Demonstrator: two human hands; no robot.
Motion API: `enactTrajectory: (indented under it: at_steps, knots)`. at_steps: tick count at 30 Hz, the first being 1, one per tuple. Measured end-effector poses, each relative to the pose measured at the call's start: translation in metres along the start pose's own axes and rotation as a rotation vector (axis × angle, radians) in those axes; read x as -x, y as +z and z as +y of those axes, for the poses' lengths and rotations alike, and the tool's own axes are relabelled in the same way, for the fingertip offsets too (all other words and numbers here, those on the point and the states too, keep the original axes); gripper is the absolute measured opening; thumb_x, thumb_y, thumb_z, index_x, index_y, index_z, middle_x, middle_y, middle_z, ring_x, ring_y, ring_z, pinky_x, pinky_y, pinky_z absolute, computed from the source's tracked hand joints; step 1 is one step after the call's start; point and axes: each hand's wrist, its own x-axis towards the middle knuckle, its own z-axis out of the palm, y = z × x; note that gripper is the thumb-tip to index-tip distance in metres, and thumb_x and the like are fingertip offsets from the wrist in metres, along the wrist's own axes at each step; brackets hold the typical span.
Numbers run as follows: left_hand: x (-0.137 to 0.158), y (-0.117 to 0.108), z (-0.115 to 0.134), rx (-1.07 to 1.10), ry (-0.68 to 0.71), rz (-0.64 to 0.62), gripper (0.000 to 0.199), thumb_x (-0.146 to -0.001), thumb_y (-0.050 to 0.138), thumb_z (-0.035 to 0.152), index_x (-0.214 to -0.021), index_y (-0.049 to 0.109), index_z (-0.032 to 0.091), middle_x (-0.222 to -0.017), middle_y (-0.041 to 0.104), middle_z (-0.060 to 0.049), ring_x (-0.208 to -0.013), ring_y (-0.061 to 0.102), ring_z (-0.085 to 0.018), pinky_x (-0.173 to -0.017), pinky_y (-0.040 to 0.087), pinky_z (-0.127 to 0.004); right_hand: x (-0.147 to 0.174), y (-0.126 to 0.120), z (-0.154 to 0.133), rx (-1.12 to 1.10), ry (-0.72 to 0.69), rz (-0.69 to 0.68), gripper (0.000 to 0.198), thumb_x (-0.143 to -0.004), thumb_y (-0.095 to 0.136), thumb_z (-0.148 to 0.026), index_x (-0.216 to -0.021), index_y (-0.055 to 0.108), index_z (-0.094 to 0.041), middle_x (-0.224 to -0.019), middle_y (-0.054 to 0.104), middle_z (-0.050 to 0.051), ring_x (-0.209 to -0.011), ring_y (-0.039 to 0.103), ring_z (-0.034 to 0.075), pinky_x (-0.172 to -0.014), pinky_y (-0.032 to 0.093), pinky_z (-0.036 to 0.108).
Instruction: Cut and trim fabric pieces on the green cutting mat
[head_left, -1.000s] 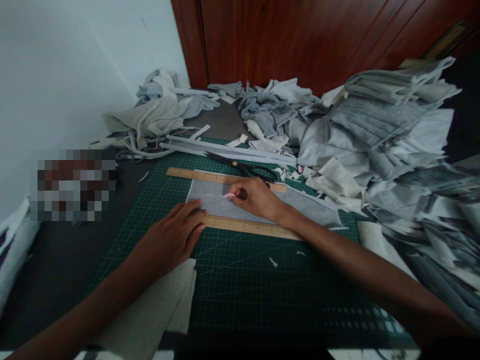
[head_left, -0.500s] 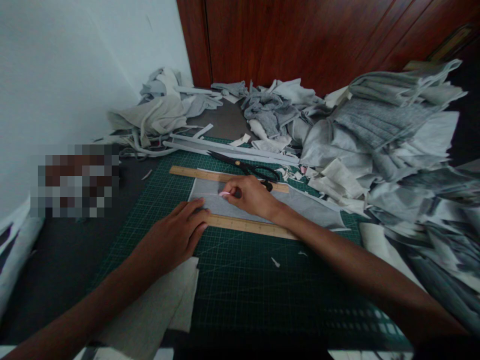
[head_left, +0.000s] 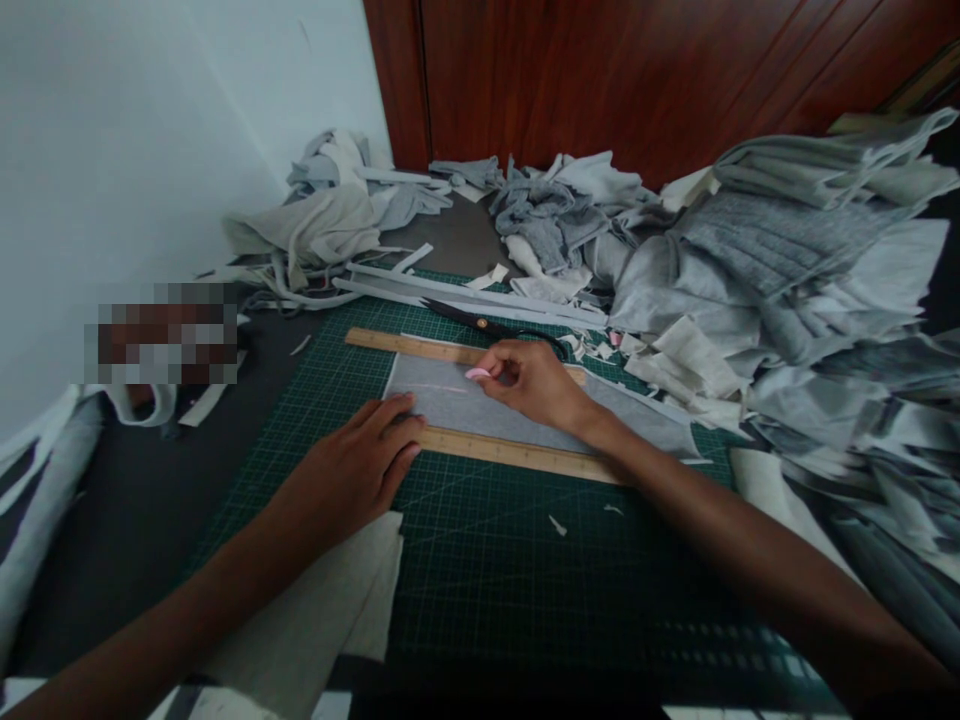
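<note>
A piece of grey fabric (head_left: pixel 487 412) lies on the green cutting mat (head_left: pixel 480 560), between two wooden rulers, a far ruler (head_left: pixel 397 343) and a near ruler (head_left: pixel 517 452). My left hand (head_left: pixel 358 455) lies with outstretched fingers on the fabric's left edge and the end of the near ruler. Pinched between thumb and fingers of my right hand (head_left: pixel 536 380) is a pink piece of tailor's chalk (head_left: pixel 478 374), over the fabric. A pale pink line (head_left: pixel 439 387) shows on the cloth left of the chalk. Behind the right hand lie black scissors (head_left: pixel 465 318), their handles partly hidden.
Heaped fabric scraps (head_left: pixel 690 260) line the right and back of the table. Long pale strips (head_left: pixel 480 298) lie behind the scissors. A beige cloth (head_left: pixel 300 610) is under my left forearm. A blurred-out patch (head_left: pixel 165 335) covers something at left, beside white strips.
My right hand has shifted right with the chalk, and more of the pink line is visible. My left hand stays on the fabric and ruler. The whole view has shifted slightly.
</note>
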Motion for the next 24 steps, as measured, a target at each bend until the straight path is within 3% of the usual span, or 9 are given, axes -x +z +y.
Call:
enactTrajectory:
  at_steps: [4, 16, 24]
  knots:
    - [-0.001, -0.001, 0.0, 0.001, -0.007, -0.004, 0.034, -0.106, 0.042, 0.03, -0.121, 0.069, 0.015, -0.138, 0.065, -0.017, -0.125, 0.065, -0.034, -0.104, 0.061, -0.054, 0.008, -0.006, 0.003, 0.018, 0.033, -0.017, 0.009, -0.089, 0.071, -0.025, -0.085, 0.074, -0.017, -0.081, 0.073, 0.002, -0.069, 0.061, 0.012, -0.063, 0.044, 0.026]
    - [-0.001, -0.001, -0.001, -0.003, -0.003, 0.003, 0.035, -0.106, 0.042, 0.031, -0.12, 0.07, 0.015, -0.137, 0.065, -0.018, -0.124, 0.066, -0.034, -0.102, 0.062, -0.055, 0.002, 0.007, -0.004, 0.09, 0.018, -0.121, 0.012, -0.091, 0.068, -0.021, -0.081, 0.073, -0.016, -0.077, 0.069, 0.001, -0.065, 0.055, 0.01, -0.063, 0.041, 0.028]
    - [-0.001, -0.001, -0.001, 0.011, -0.005, 0.0, 0.036, -0.106, 0.041, 0.031, -0.118, 0.071, 0.014, -0.137, 0.065, -0.018, -0.124, 0.066, -0.034, -0.102, 0.061, -0.056, 0.001, 0.009, -0.002, 0.072, 0.012, -0.111, 0.012, -0.09, 0.069, -0.02, -0.08, 0.073, -0.016, -0.076, 0.068, 0.0, -0.064, 0.055, 0.01, -0.062, 0.04, 0.027]
